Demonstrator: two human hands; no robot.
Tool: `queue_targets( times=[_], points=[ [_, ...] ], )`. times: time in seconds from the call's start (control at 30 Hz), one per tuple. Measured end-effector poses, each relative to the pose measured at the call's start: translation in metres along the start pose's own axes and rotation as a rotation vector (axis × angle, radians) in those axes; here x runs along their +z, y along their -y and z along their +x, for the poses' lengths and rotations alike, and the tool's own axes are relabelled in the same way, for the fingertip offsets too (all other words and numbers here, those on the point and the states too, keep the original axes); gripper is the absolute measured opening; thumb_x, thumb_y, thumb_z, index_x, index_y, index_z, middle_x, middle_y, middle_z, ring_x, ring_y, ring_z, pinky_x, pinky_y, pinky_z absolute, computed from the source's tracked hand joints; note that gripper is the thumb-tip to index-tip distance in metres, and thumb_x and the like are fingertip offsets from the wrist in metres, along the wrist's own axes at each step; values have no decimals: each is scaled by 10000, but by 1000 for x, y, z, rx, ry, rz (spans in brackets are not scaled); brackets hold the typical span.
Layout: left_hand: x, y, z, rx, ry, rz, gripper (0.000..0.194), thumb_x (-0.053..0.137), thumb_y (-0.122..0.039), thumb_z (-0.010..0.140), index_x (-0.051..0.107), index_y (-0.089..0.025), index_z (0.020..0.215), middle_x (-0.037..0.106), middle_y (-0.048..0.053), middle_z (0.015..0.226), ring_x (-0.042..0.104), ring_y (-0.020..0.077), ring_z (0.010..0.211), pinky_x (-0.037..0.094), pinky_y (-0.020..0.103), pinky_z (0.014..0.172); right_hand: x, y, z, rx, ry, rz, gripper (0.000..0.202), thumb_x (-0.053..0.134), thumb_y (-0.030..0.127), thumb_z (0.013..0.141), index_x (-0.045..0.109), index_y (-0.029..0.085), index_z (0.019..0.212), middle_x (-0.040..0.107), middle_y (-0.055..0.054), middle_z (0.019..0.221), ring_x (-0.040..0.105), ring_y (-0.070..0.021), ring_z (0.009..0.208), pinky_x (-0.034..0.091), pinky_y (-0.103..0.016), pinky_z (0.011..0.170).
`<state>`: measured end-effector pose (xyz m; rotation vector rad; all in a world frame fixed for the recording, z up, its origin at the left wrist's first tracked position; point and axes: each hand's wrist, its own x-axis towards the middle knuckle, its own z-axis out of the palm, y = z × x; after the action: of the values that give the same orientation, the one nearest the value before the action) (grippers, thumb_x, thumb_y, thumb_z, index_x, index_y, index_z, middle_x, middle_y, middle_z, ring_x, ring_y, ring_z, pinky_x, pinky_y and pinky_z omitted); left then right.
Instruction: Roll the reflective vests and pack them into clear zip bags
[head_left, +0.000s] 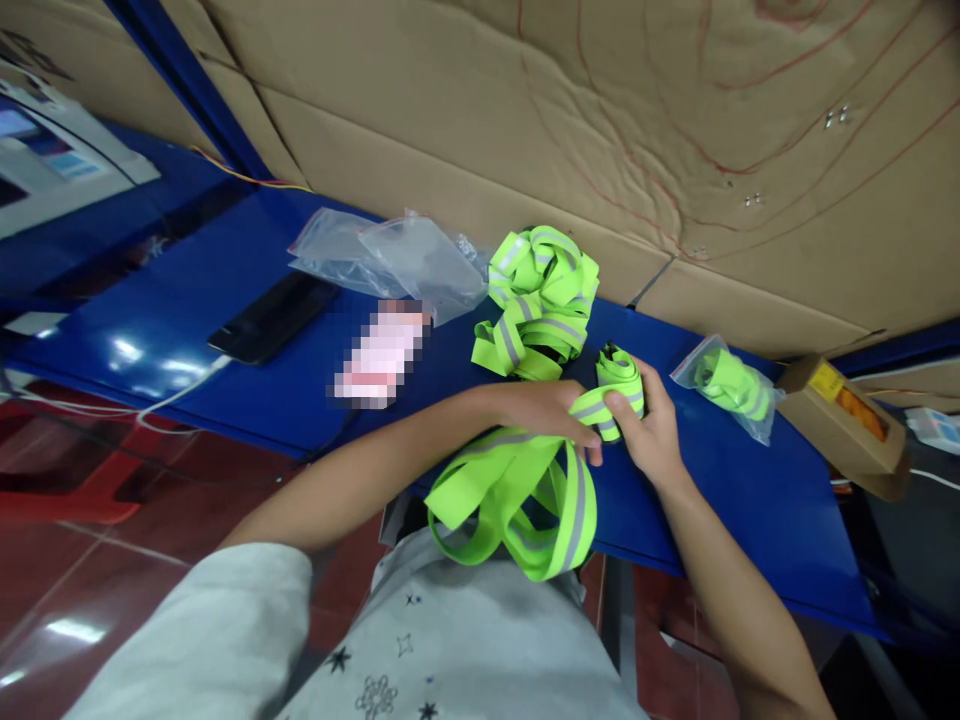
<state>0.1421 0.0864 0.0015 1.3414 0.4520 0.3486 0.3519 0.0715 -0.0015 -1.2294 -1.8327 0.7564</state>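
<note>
A neon-green reflective strap with a grey stripe point(517, 480) runs between my hands. Its loose loops hang over the table's front edge, near my lap. My right hand point(656, 430) is closed around the rolled end point(619, 375) of this strap, thumb pressed on the roll's side. My left hand point(551, 410) is closed on the flat stretch just left of the roll, its fingertips partly hidden beneath the band. Behind my hands lies a tangled heap of the same green reflective strap point(544, 290).
Clear plastic bags point(420, 260) lie at the back, left of the heap. A dark phone with a white cable point(274, 315) and a blurred pinkish item point(382, 355) rest on the blue table point(172, 300). A bagged strap roll point(731, 385) and a cardboard box point(844, 430) sit right.
</note>
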Motion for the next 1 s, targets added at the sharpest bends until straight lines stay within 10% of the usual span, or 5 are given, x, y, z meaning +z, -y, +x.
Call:
queue_targets(
  times=[0.23, 0.5, 0.8, 1.0],
  points=[
    [-11, -13, -11, -13, 37, 78, 225, 762, -359, 884, 809, -144, 932, 807, 82, 949, 752, 173, 865, 591, 260, 837, 0, 14, -7, -63, -14, -48, 577, 682, 557, 929, 594, 253, 1412, 696, -92, 1330, 687, -286, 1148, 586, -405, 964],
    [8, 9, 3, -212, 144, -391, 383, 915, -362, 727, 765, -168, 1022, 789, 70, 905, 749, 182, 815, 611, 290, 752, -21, 13, 9, 444, 89, 492, 549, 659, 669, 903, 712, 202, 1188, 785, -110, 1114, 766, -320, 990, 645, -436, 806],
    [-9, -9, -7, -147, 365, 10, 375, 872, -384, 790, 803, -189, 1103, 803, 63, 896, 746, 215, 887, 575, 274, 814, -45, 7, 13, 673, 244, 501, 686, 644, 795, 807, 777, 185, 1092, 791, -122, 845, 775, -359, 756, 632, -468, 603],
    [2, 0, -2, -68, 257, 190, 173, 753, -334, 880, 815, -185, 943, 806, 33, 960, 735, 191, 964, 540, 237, 894, -30, 6, 11, 639, 383, 570, 678, 737, 782, 743, 767, 204, 1097, 801, -100, 904, 784, -315, 836, 644, -407, 682]
  ],
)
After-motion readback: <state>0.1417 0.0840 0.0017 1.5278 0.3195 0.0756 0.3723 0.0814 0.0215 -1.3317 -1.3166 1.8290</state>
